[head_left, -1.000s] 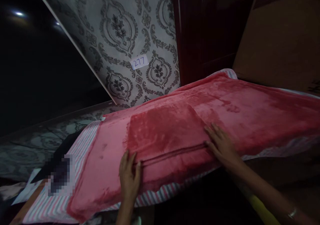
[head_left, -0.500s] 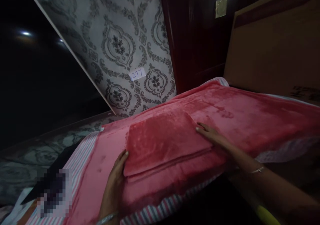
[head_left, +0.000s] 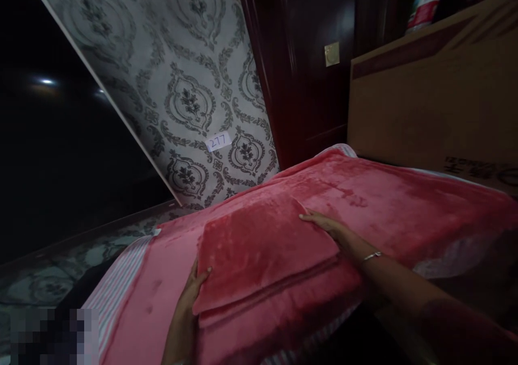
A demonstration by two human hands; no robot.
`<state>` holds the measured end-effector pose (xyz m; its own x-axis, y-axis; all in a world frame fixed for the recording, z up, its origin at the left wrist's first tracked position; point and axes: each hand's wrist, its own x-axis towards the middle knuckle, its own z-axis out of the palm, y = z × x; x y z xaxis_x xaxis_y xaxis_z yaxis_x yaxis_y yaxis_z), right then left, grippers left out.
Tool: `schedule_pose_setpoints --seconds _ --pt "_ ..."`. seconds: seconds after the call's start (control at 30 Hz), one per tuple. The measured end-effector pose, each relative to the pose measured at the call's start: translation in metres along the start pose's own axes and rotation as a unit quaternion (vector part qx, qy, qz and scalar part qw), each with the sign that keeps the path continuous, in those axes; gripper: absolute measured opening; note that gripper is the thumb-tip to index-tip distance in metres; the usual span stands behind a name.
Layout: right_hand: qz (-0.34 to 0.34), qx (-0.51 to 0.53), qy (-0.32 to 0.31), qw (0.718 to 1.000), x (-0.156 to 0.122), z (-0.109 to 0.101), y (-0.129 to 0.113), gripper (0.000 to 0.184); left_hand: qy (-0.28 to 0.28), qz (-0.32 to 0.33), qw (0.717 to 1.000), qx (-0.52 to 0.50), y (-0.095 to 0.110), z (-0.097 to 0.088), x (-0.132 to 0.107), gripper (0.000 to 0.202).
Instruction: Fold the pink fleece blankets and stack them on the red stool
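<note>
Red, plush and patchily shaded, the folded cloth (head_left: 263,254) shows layered edges; from here I have left hand (head_left: 193,288) and right hand (head_left: 327,226) gripping opposite sides.

A white rectangular paper label (head_left: 218,141) is showing "277" on grey patterned wallpaper (head_left: 218,57); a brown cardboard box (head_left: 421,106) is bearing unreadable black print (head_left: 477,168).
</note>
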<state>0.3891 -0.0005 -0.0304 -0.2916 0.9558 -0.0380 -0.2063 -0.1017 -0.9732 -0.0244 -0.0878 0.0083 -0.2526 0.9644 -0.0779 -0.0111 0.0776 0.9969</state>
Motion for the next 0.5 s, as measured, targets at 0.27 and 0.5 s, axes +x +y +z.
schedule_pose_setpoints --seconds 0.27,0.5 --pt "-0.028 -0.022 -0.010 0.999 -0.007 -0.009 -0.014 0.079 0.056 0.025 0.996 0.066 0.011 -0.016 -0.016 0.086" --pt "0.042 -0.033 0.022 0.998 -0.007 -0.016 -0.004 0.062 0.046 -0.100 0.993 -0.034 -0.007 -0.020 -0.015 0.071"
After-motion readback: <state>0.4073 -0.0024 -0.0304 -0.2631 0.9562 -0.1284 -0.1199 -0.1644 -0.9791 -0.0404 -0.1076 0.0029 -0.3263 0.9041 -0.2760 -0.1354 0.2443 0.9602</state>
